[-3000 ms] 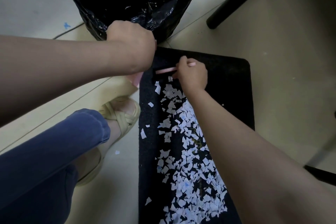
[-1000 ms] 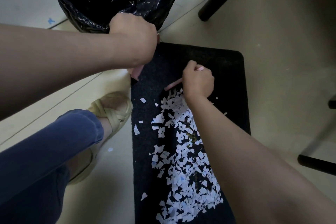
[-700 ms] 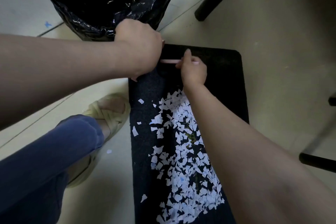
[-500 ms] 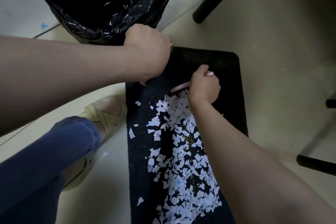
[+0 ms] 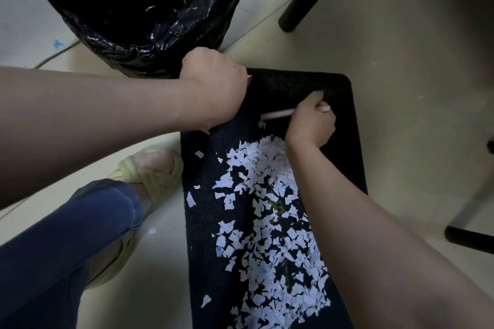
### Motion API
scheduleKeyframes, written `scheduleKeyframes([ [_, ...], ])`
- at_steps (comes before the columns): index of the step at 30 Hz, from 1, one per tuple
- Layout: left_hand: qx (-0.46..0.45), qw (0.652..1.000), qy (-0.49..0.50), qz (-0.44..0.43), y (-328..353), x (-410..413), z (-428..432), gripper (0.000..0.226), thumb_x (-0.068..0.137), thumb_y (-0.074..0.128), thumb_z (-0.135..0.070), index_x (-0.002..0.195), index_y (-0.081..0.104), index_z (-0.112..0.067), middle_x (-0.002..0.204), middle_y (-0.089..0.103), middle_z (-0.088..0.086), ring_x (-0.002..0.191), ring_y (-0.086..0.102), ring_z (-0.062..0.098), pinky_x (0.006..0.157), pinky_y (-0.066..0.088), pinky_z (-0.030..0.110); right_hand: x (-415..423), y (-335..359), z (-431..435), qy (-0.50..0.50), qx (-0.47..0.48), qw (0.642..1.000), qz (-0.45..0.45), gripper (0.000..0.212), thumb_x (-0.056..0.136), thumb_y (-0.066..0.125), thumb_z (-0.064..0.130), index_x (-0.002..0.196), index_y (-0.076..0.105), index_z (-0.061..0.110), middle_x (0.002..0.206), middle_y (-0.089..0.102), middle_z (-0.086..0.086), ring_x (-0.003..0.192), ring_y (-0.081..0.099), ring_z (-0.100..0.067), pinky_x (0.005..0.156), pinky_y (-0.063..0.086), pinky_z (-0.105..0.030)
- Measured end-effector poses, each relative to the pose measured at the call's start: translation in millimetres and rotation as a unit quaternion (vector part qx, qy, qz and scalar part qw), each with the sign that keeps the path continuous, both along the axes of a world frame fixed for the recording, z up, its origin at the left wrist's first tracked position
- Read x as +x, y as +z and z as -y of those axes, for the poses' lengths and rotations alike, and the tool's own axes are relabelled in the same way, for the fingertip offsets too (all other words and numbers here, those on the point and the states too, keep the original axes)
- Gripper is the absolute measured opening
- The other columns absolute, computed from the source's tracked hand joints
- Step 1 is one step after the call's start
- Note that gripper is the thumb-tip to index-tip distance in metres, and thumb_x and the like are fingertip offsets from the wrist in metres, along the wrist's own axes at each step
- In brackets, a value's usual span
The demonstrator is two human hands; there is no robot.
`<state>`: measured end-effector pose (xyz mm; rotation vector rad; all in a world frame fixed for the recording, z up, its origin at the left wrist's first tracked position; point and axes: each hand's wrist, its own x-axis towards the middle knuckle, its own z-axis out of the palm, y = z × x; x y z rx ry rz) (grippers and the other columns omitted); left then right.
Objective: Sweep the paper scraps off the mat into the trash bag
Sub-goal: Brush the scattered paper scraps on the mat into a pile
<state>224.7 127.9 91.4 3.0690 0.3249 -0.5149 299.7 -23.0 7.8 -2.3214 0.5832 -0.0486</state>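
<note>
A black mat [image 5: 344,147] lies on the floor with white paper scraps [image 5: 270,222] strewn down its middle. Past its far left corner stands the open black trash bag [image 5: 149,43], with a few scraps inside. My right hand [image 5: 311,124] is closed around a small pink brush [image 5: 278,114] that lies across the mat just beyond the far end of the scraps. At the mat's far left corner, next to the bag, my left hand [image 5: 213,88] is a fist on a pink object [image 5: 207,131]. Only its edges show under the hand.
A sandalled foot [image 5: 152,168] and a blue trouser leg [image 5: 66,254] sit on the pale floor left of the mat. A black furniture leg [image 5: 302,5] stands beyond the mat on the right, and another dark base [image 5: 470,238] lies at the right edge. A few scraps lie off the mat.
My right hand has swept the brush back and forth at the far end of the scraps and now holds it flatter, farther from the pile. My left hand has stayed at the corner.
</note>
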Motion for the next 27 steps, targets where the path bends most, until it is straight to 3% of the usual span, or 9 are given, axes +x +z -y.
scheduleKeyframes([
  [3, 0.011, 1.0, -0.009, -0.005, -1.1, -2.8, -1.3, 0.032, 0.09, 0.045, -0.013, 0.061, 0.033, -0.014, 0.067, 0.04, 0.002, 0.07, 0.044, 0.024, 0.057, 0.036, 0.028, 21.8, -6.0, -13.3, 0.065, 0.055, 0.996, -0.001, 0.04, 0.098, 0.039, 0.045, 0.076, 0.06, 0.02, 0.062, 0.068, 0.014, 0.08, 0.065, -0.017, 0.076, 0.05, -0.028],
  [7, 0.012, 1.0, -0.02, -0.017, -2.2, -4.2, -0.2, 0.032, 0.086, 0.048, -0.006, 0.06, 0.03, -0.014, 0.06, 0.031, 0.002, 0.066, 0.042, 0.022, 0.048, 0.026, 0.024, 38.7, -17.7, -10.7, 0.127, 0.042, 0.988, -0.082, 0.048, 0.096, 0.036, 0.054, 0.096, 0.068, 0.017, 0.09, 0.071, 0.003, 0.087, 0.066, -0.017, 0.078, 0.051, -0.03],
  [11, 0.003, 1.0, -0.013, -0.012, 1.4, 1.0, 1.6, 0.027, 0.085, 0.048, -0.006, 0.062, 0.037, -0.014, 0.06, 0.033, 0.002, 0.066, 0.042, 0.021, 0.054, 0.034, 0.026, 9.3, -17.1, 20.2, 0.046, -0.02, 0.994, -0.093, 0.051, 0.091, 0.028, 0.05, 0.077, 0.067, 0.019, 0.082, 0.07, 0.0, 0.081, 0.066, -0.023, 0.088, 0.052, -0.043],
  [14, 0.011, 1.0, -0.008, -0.013, 0.2, 1.3, 4.9, 0.025, 0.087, 0.048, -0.01, 0.064, 0.039, -0.015, 0.07, 0.045, 0.004, 0.071, 0.047, 0.024, 0.061, 0.038, 0.029, -12.8, -2.4, 30.6, -0.026, -0.062, 0.996, -0.055, 0.043, 0.094, 0.03, 0.039, 0.062, 0.052, 0.022, 0.072, 0.061, 0.001, 0.079, 0.061, -0.024, 0.09, 0.048, -0.042],
  [16, 0.014, 1.0, -0.009, -0.007, -0.4, -0.4, 5.4, 0.016, 0.091, 0.047, -0.015, 0.076, 0.051, -0.015, 0.085, 0.059, 0.006, 0.08, 0.057, 0.027, 0.063, 0.039, 0.029, -16.0, 4.3, 29.0, -0.061, -0.013, 0.998, -0.024, 0.042, 0.096, 0.033, 0.037, 0.06, 0.05, 0.022, 0.065, 0.055, 0.005, 0.07, 0.057, -0.02, 0.084, 0.048, -0.035],
  [18, 0.019, 1.0, -0.006, -0.005, -2.4, -2.5, 4.3, 0.021, 0.096, 0.041, -0.02, 0.094, 0.061, -0.014, 0.098, 0.063, 0.007, 0.09, 0.061, 0.029, 0.066, 0.04, 0.03, -11.7, 8.9, 17.9, -0.054, 0.042, 0.998, 0.0, 0.042, 0.097, 0.038, 0.037, 0.061, 0.052, 0.022, 0.064, 0.056, 0.006, 0.066, 0.056, -0.016, 0.072, 0.046, -0.03],
  [20, 0.016, 1.0, -0.004, -0.009, -2.7, -5.3, 2.9, 0.022, 0.095, 0.039, -0.018, 0.093, 0.06, -0.014, 0.093, 0.06, 0.007, 0.085, 0.058, 0.028, 0.067, 0.041, 0.031, -4.5, 6.2, 2.6, 0.005, 0.067, 0.998, -0.011, 0.04, 0.096, 0.041, 0.041, 0.066, 0.058, 0.021, 0.069, 0.066, 0.003, 0.073, 0.062, -0.018, 0.068, 0.046, -0.028],
  [23, 0.022, 1.0, -0.012, -0.005, -4.2, -6.2, 1.4, 0.017, 0.092, 0.042, -0.011, 0.075, 0.046, -0.015, 0.078, 0.048, 0.005, 0.073, 0.048, 0.025, 0.063, 0.04, 0.03, -2.4, -4.9, -10.9, 0.074, 0.081, 0.991, -0.083, 0.039, 0.096, 0.042, 0.048, 0.082, 0.065, 0.019, 0.075, 0.07, 0.005, 0.074, 0.063, -0.016, 0.066, 0.048, -0.027],
  [27, 0.024, 0.999, -0.007, -0.033, -5.2, -2.2, -6.6, 0.021, 0.085, 0.055, -0.011, 0.067, 0.045, -0.016, 0.063, 0.038, 0.0, 0.063, 0.049, 0.021, 0.056, 0.037, 0.027, -20.3, -4.1, 3.3, 0.059, -0.03, 0.994, -0.084, 0.044, 0.092, 0.036, 0.044, 0.062, 0.058, 0.02, 0.068, 0.066, 0.0, 0.072, 0.065, -0.025, 0.082, 0.055, -0.044],
])
